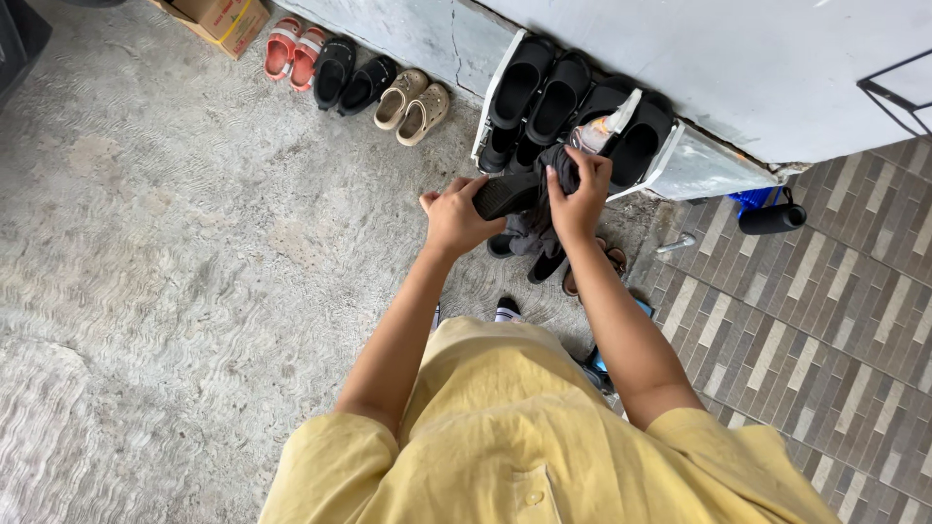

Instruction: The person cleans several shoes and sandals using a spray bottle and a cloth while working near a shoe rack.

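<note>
Near: yellow shirt (505, 427), arms reaching forward. Left hand (454, 218) grip closed round dark shoe (507, 194), sole turned sideways, steadying it. Right hand (580, 199) grip clamped on dark cloth (561, 165) pressed against shoe. Beyond: white shoe rack (680, 165) holding black clogs. Far left: sandals (296, 49) lined along wall.

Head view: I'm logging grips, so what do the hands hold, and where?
Left hand grips a black shoe by one end; right hand holds its other end.

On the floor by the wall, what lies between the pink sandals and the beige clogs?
In the head view, a pair of black shoes lies between the pink sandals and the beige clogs.
</note>
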